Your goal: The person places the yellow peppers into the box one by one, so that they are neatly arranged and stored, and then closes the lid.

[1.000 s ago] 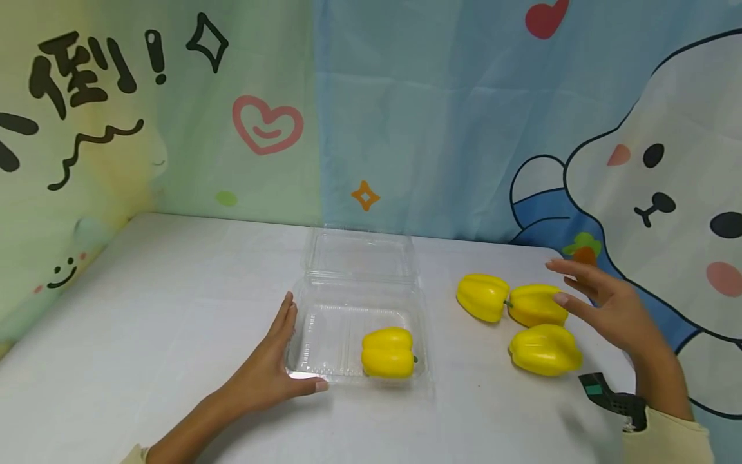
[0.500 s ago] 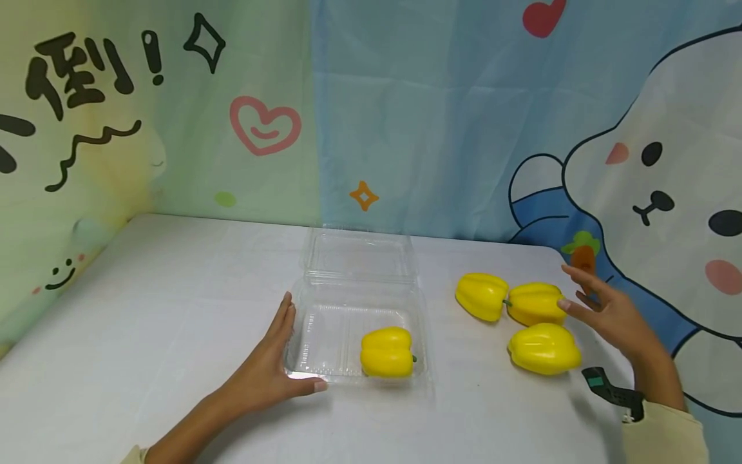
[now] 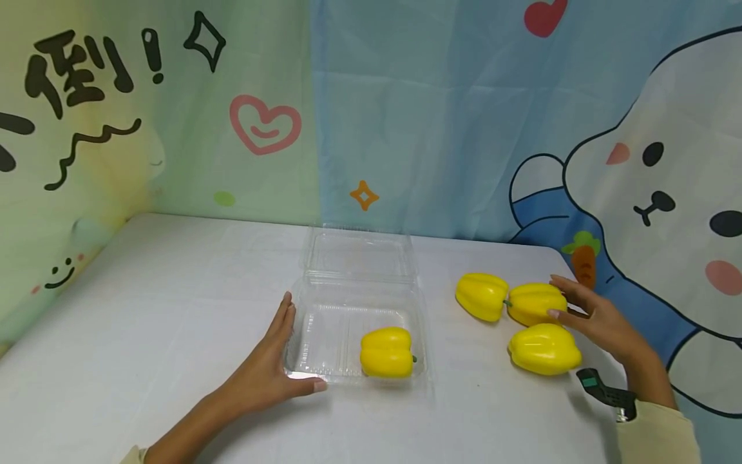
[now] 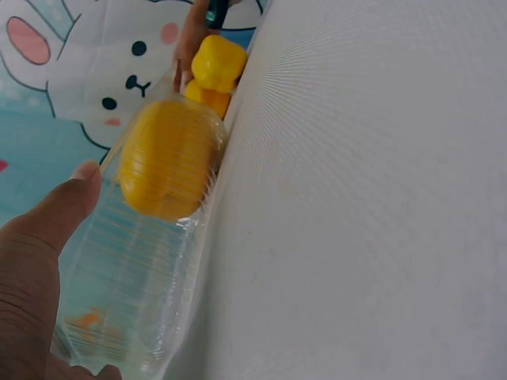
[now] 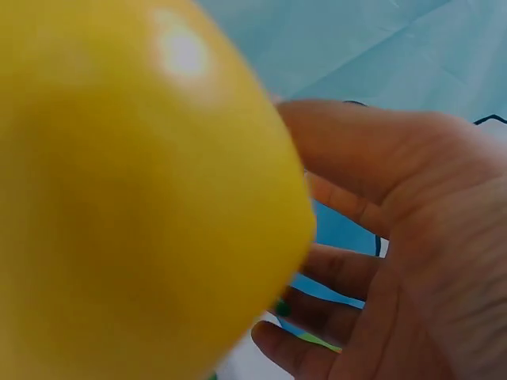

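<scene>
A clear plastic clamshell box (image 3: 330, 335) lies with its lid (image 3: 359, 254) folded back. One yellow bell pepper (image 3: 387, 352) sits in its right half. My left hand (image 3: 263, 367) rests at the box's front left corner, straight fingers along the left side and thumb along the front edge. At the right, my right hand (image 3: 605, 322) reaches to the back right yellow bell pepper (image 3: 533, 304), fingertips and thumb at either side of its right end. In the right wrist view a nearer bell pepper (image 5: 150, 198) fills the left and hides the fingertips' contact.
Two more yellow bell peppers lie near the right hand: a left one (image 3: 481, 296) and a front one (image 3: 545, 349). The white table (image 3: 145, 309) ends at a printed cloth backdrop (image 3: 406, 129) behind and at the right.
My right hand has lowered and moved left, from above the right edge to the back right bell pepper's end. The left hand, box and peppers stay in place.
</scene>
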### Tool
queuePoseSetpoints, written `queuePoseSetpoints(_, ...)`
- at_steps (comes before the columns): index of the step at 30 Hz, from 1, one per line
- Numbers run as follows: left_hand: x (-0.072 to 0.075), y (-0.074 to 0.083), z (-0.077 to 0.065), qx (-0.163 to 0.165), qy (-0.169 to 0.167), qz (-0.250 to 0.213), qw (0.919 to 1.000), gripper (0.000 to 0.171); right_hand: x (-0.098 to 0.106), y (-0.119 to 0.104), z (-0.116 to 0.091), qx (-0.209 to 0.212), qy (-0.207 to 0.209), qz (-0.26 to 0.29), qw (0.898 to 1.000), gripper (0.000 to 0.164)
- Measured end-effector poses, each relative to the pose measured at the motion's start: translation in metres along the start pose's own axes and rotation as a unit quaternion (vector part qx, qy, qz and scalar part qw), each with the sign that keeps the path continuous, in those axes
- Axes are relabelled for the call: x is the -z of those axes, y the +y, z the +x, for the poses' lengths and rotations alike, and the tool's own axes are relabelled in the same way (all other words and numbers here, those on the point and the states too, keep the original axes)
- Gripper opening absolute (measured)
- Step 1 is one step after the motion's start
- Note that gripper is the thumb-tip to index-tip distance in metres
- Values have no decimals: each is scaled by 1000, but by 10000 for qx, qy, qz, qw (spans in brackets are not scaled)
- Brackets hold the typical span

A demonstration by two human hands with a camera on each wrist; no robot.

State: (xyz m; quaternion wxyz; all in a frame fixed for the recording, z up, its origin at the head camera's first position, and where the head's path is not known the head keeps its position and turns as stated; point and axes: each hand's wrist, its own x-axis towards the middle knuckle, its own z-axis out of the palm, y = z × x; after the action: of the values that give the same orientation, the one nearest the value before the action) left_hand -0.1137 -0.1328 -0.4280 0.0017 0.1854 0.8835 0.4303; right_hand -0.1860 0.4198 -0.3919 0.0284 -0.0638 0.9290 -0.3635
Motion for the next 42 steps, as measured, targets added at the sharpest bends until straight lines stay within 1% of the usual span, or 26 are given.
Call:
queuePoseSetpoints(3,0,1,0,2,-16,22,10000,132,-2,1,1,-100,37,-64,9999,73)
queuePoseSetpoints(6,1,2,0,43,-57,-9,10000,133,-3,1,1,-341,110,-233,9991,71)
queuePoseSetpoints(10,1,3,0,70,-77,-48,9999,133,-4,1,1,-368,89,-184,9991,72)
queuePoseSetpoints(14,1,3,0,51,-55,-56,10000,133,-4,2,1,-293,93,-177,9994,73)
queuePoseSetpoints(17,1,3,0,45,-43,-43,10000,133,-4,4,3,-306,138,-293,9990,72)
queuePoseSetpoints(19,0,3,0,40,-40,-31,10000,133,-3,6,3,-267,95,-265,9992,73)
queuePoseSetpoints(21,0,3,0,35,-34,-23,10000,133,-3,7,4,-433,257,-491,9975,71)
queuePoseSetpoints(23,0,3,0,37,-41,-13,10000,133,-2,6,3,-427,292,-480,9975,72)
queuePoseSetpoints(26,-1,3,0,47,-43,4,10000,133,0,3,1,-453,487,-504,9965,72)
queuePoseSetpoints(28,-1,3,0,59,-47,3,10000,132,2,-1,-1,-312,508,-340,9976,72)
queuePoseSetpoints(32,-2,2,0,69,-31,-1,10000,132,2,-8,0,-321,772,-428,9956,72)
queuePoseSetpoints(36,-1,1,0,20,-7,0,10000,133,1,-12,2,-195,1016,-580,9929,70)
queuePoseSetpoints(39,-1,1,0,23,-17,-24,10000,133,2,-15,1,-39,1243,-561,9906,67)
queuePoseSetpoints(42,-1,2,0,76,-45,-63,9999,133,4,-20,0,-10,1415,-505,9886,66)
